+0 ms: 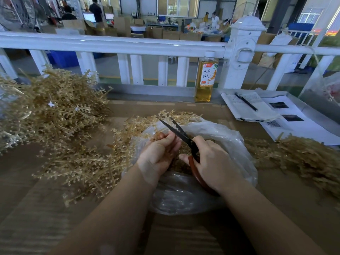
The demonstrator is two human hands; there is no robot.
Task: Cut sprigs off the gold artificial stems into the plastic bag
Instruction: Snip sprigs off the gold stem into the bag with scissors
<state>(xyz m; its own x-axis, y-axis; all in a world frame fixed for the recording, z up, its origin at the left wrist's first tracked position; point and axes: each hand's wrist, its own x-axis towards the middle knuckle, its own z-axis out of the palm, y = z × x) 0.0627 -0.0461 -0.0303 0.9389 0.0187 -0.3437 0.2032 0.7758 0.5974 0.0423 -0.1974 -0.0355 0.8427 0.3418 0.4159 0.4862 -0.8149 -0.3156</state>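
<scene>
Scissors [181,134] in right hand [211,159]

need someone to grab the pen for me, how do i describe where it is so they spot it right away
Find the white railing post at the back of the table, with the bottle of amber drink at its foot. Right of the bottle lies an open notebook; the pen rests diagonally across it, the only slim black stick on the white pages.
</scene>
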